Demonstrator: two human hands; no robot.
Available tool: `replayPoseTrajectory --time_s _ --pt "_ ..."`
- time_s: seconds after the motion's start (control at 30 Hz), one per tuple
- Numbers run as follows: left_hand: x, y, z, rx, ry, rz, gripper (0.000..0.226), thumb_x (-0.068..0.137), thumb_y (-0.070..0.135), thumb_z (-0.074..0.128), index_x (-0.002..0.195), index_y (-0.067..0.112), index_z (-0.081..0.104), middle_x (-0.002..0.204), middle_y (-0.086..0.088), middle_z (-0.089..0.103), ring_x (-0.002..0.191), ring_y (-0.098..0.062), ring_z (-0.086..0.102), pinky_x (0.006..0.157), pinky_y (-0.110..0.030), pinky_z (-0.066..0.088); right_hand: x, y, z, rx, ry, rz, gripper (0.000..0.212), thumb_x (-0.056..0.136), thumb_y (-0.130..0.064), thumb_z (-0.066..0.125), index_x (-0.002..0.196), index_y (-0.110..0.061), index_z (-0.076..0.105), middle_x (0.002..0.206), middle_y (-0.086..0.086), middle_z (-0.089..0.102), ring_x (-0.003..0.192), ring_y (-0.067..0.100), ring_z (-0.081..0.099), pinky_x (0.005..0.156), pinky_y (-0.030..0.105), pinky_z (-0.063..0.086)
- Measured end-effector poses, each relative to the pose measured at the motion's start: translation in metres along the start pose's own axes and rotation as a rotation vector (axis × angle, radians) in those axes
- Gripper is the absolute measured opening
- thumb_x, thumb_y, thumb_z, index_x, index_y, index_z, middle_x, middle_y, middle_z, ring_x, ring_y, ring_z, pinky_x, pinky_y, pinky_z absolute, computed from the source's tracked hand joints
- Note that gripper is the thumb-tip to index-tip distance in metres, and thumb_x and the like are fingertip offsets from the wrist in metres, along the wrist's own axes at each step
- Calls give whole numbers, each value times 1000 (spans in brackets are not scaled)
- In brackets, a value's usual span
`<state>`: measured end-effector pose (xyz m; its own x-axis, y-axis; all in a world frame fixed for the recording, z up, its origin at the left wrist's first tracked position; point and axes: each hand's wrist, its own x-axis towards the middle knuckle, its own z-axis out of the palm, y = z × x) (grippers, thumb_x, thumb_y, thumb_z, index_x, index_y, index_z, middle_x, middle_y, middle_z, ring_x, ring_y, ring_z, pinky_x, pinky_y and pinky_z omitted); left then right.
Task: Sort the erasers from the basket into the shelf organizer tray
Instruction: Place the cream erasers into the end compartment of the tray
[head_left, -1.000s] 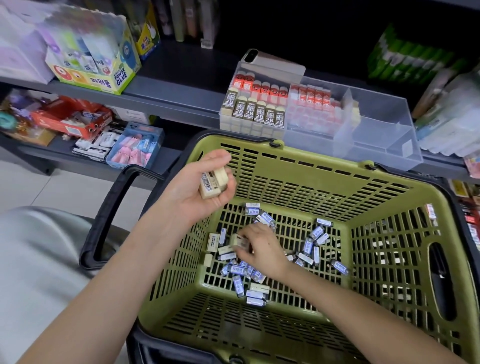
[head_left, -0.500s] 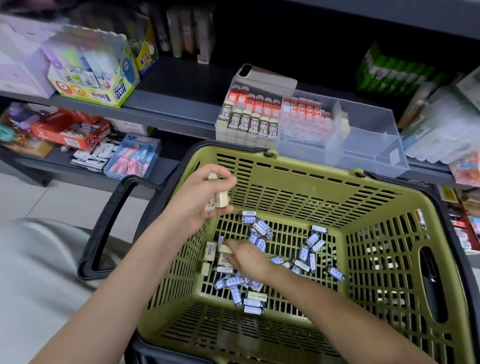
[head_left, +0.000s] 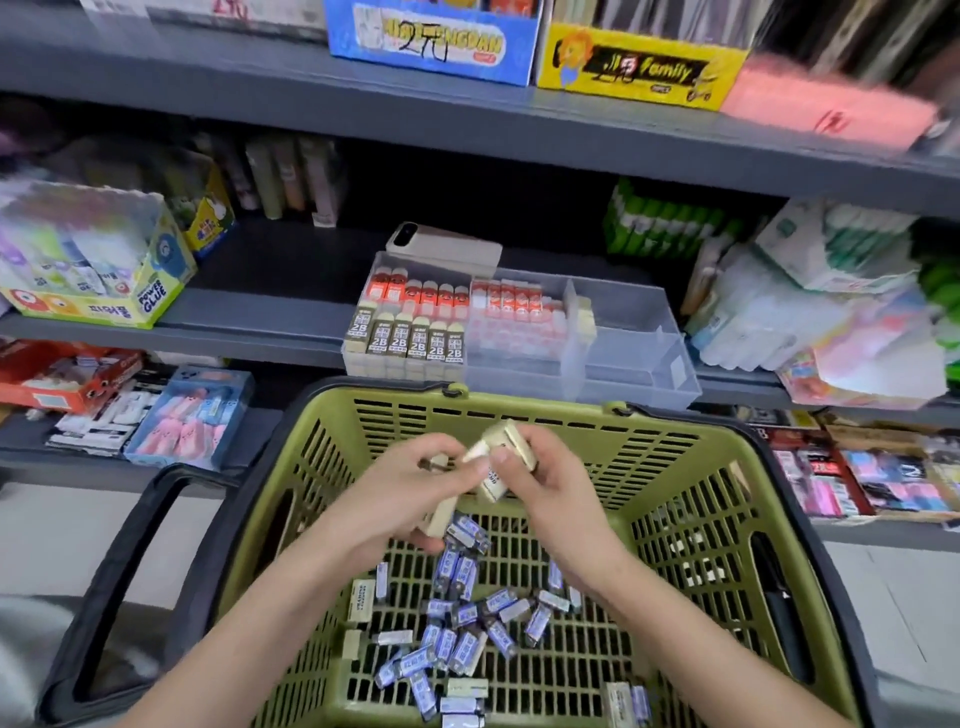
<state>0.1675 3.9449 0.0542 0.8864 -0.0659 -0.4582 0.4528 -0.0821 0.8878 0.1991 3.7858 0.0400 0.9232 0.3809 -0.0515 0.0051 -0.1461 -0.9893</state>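
The brown-sleeved erasers (head_left: 410, 340) in the front row of the clear organizer tray (head_left: 639, 364) each carry "2B". The glue box (head_left: 150, 299) at left says "POWER GLUE". On the upper shelf, the yellow box (head_left: 639, 67) reads "family", and the blue box (head_left: 431, 44) has handwritten "2元".

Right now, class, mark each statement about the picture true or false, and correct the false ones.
1. Both the left hand and the right hand hold cream erasers above the green basket. True.
2. The basket holds nothing. False: many blue-wrapped erasers lie on its floor.
3. A phone rests behind the clear organizer tray on the shelf. True.
4. The 2B erasers stand at the tray's right end. False: they stand at its left end.
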Motion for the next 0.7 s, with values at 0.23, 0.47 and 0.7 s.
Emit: replayPoseTrajectory --time_s 0.23,0.47,0.7 --pt "27 44 26 -160 5 68 22 65 45 69 80 30 73 63 6 57 54 -8 53 46 -22 46 22 -34 -65 -83 312 -72 13 82 -21 70 86 -20 58 73 -8 70 65 3 63 59 16 48" --pt "51 78 28 -275 48 95 27 63 40 72 86 27 73 63 2 59 56 -12 57 43 -23 46 96 -42 -142 -685 412 -165 16 87 -26 63 95 -13 69 85 5 66 80 22 57 65 30 38" --pt "68 91 27 -291 90 122 20 60 41 72 78 33 74 67 0 60 59 -15 57 42 -23 45 153 -47 -164 -1224 84 -14 27 81 -30 68 103 -13 66 101 7 68 97 25 61 81 28 39"
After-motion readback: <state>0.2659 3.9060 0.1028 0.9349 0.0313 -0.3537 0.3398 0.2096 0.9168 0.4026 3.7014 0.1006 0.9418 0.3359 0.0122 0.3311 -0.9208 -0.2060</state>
